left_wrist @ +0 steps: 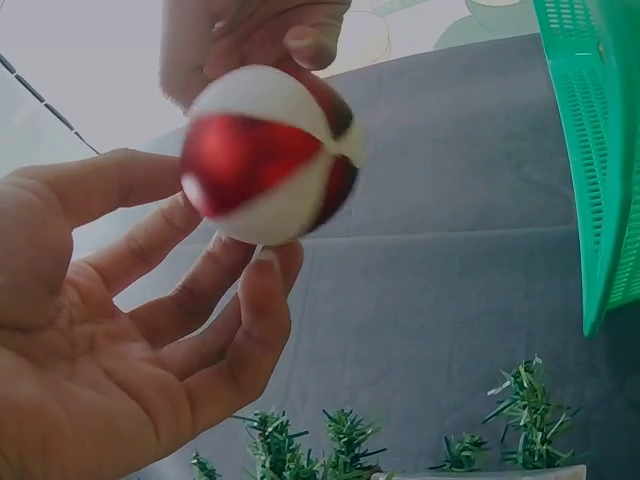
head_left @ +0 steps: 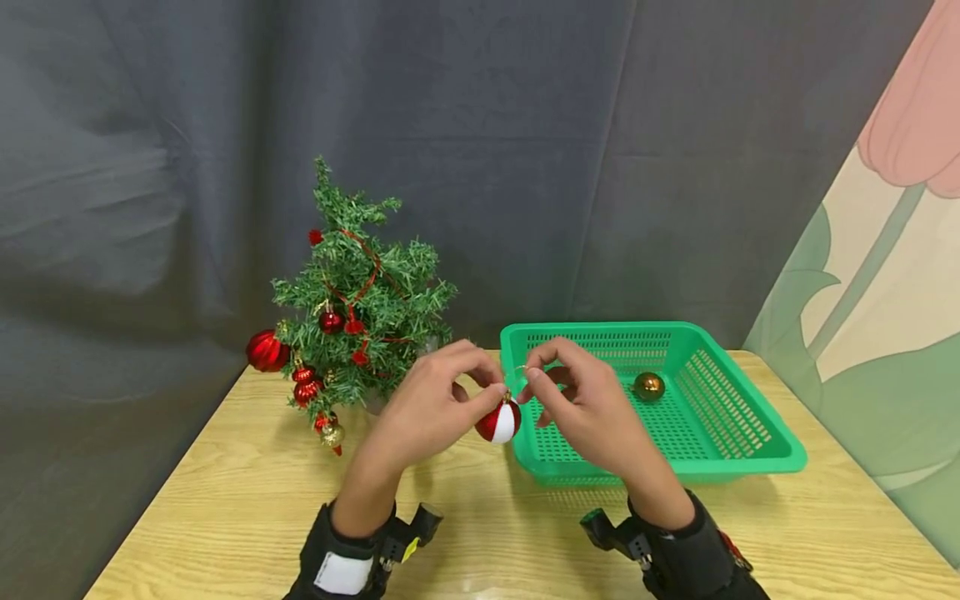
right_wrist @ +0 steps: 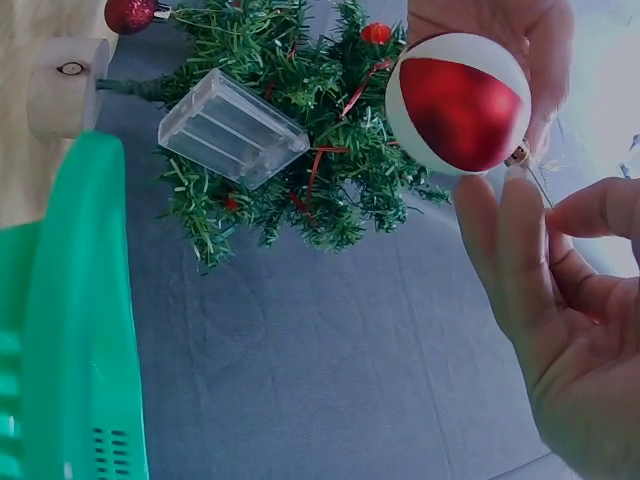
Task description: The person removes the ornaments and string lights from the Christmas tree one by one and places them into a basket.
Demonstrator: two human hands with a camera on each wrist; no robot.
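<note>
A red and white bauble (head_left: 498, 422) hangs between my two hands above the wooden table (head_left: 247, 492). My left hand (head_left: 435, 400) pinches its thin hanging loop (head_left: 514, 377) at the cap from the left. My right hand (head_left: 581, 400) pinches the same loop from the right. The bauble (left_wrist: 268, 155) fills the left wrist view above my curled left fingers (left_wrist: 215, 330). In the right wrist view the bauble (right_wrist: 460, 105) hangs before the small tree (right_wrist: 300, 150). The small green Christmas tree (head_left: 360, 308) stands just left of my hands, with several red ornaments on it.
A green plastic basket (head_left: 750, 454) sits on the table to the right of my hands, with one gold bauble (head_left: 648, 386) inside. A dark grey curtain (head_left: 480, 150) hangs behind the table. A painted flower panel (head_left: 885, 292) stands at the right.
</note>
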